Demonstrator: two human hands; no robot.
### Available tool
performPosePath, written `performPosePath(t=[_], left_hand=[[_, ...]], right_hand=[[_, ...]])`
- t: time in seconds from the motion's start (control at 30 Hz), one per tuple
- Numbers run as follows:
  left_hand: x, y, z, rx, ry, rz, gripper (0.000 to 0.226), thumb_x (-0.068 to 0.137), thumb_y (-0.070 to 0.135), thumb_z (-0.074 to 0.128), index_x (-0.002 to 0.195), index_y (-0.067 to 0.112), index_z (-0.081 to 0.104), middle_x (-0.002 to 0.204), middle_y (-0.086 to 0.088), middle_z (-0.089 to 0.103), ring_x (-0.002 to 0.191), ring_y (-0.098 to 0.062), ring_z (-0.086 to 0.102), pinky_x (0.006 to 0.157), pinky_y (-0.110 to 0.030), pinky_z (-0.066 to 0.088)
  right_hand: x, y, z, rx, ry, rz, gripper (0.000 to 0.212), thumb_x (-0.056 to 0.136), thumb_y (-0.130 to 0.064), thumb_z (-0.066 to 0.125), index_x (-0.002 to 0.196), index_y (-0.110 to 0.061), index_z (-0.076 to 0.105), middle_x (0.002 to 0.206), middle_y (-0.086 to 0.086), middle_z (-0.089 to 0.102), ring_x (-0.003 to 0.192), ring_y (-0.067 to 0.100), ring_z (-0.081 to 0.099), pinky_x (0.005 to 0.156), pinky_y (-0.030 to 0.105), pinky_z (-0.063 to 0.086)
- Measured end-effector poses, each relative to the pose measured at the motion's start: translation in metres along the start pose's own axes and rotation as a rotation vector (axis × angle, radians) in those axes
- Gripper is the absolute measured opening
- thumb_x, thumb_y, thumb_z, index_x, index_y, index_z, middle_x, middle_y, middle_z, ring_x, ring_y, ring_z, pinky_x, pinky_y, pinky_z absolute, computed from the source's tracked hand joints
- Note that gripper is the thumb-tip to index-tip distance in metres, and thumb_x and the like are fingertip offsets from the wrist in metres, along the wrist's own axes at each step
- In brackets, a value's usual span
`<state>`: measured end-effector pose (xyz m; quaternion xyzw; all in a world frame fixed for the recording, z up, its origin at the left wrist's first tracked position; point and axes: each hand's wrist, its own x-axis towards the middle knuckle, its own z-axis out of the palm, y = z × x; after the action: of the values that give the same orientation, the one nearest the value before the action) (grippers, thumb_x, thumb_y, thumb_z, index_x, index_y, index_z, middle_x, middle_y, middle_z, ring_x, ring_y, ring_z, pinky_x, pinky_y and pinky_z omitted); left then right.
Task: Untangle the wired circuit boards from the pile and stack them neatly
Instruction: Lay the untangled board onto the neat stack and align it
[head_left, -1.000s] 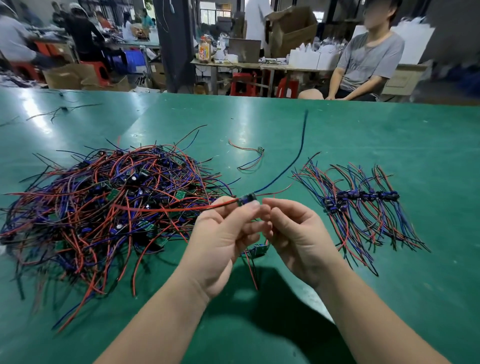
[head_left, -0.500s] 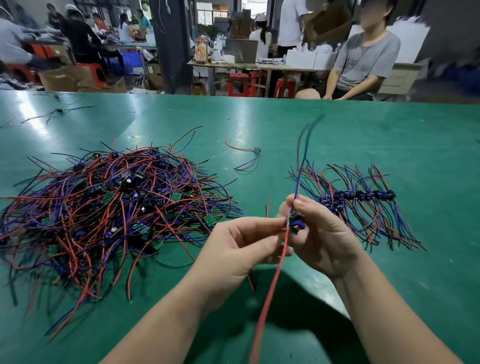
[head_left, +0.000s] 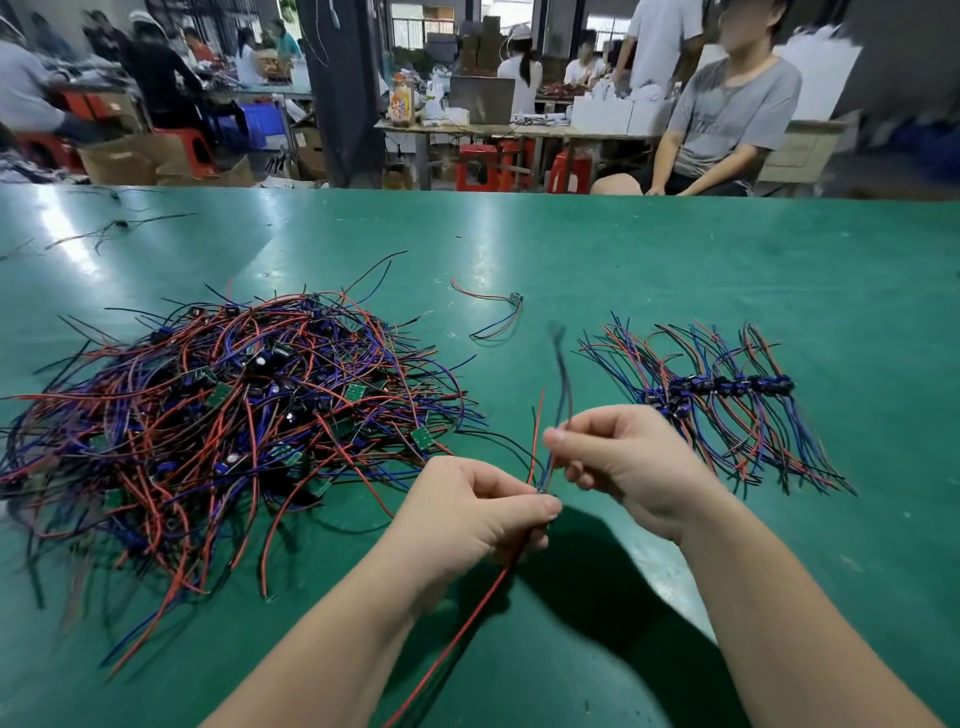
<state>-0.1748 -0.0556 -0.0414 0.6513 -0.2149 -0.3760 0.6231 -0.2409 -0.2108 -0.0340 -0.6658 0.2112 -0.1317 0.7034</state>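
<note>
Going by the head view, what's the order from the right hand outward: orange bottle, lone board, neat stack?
1. Neat stack, just beyond the right hand, on its right.
2. Lone board, farther up the table, leftward.
3. Orange bottle, far back, past the table's edge.

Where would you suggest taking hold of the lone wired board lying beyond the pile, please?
Probably pinch the small board itself, coming from the right: it lies at the right end, apart from the pile, and its red and dark wires trail left, so they should hang free behind it.
</note>
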Motion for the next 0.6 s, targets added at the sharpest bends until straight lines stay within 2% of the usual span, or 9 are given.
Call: performPosePath(t=[0.17,0.23,0.37,0.47,0.53,0.6], left_hand=[[-0.007,0.000,0.009,0.075,-0.161,-0.053,0.011,0.076,0.008,0.077,0.071,0.004,0.069,0.056,-0.009,0.066,0.043,-0.009,0.059,0.041,-0.013,0.040],[-0.009,-0.001,0.013,0.087,-0.179,-0.062,0.011,0.076,0.008,0.077,0.074,0.002,0.069,0.057,-0.008,0.066,0.043,-0.009,0.060,0.040,-0.013,0.040],[-0.007,-0.001,0.012,0.063,-0.158,-0.070,0.010,0.077,0.009,0.076,0.074,0.002,0.069,0.058,-0.008,0.067,0.045,-0.010,0.060,0.043,-0.015,0.043],[-0.004,-0.001,0.004,0.048,-0.140,-0.064,0.009,0.075,0.012,0.077,0.070,0.008,0.071,0.063,-0.010,0.069,0.051,-0.012,0.064,0.047,-0.017,0.047],[-0.003,-0.001,0.000,0.033,-0.105,-0.051,0.010,0.075,0.012,0.077,0.068,0.009,0.071,0.064,-0.011,0.070,0.054,-0.014,0.065,0.048,-0.018,0.048],[0.000,0.000,-0.002,-0.021,-0.021,-0.011,0.010,0.073,0.012,0.079,0.069,0.009,0.070,0.064,-0.010,0.070,0.055,-0.015,0.066,0.049,-0.018,0.050]], right_hand=[[0.009,-0.011,-0.040,0.357,0.272,0.134,0.011,0.068,-0.005,0.072,0.072,-0.006,0.062,0.052,0.002,0.062,0.041,0.003,0.056,0.037,0.011,0.042],[0.011,-0.011,-0.050,0.479,0.349,0.158,0.006,0.075,-0.001,0.068,0.073,-0.004,0.063,0.051,0.002,0.063,0.042,0.004,0.060,0.039,0.010,0.044],[0.015,-0.005,-0.052,0.608,0.395,0.116,0.028,0.083,0.000,0.064,0.057,-0.006,0.070,0.054,0.003,0.066,0.047,0.005,0.064,0.043,0.010,0.048],[0.016,-0.005,-0.047,0.721,0.455,0.009,0.012,0.084,0.000,0.065,0.072,-0.004,0.065,0.062,0.005,0.067,0.052,0.006,0.066,0.048,0.010,0.050],[0.016,-0.004,-0.047,0.730,0.557,-0.097,0.011,0.085,0.001,0.064,0.078,-0.005,0.059,0.072,0.009,0.064,0.054,0.009,0.066,0.052,0.013,0.052],[0.013,-0.003,-0.040,0.556,0.586,-0.123,0.015,0.086,-0.002,0.065,0.077,-0.008,0.054,0.071,0.009,0.059,0.050,0.011,0.063,0.049,0.017,0.051]])
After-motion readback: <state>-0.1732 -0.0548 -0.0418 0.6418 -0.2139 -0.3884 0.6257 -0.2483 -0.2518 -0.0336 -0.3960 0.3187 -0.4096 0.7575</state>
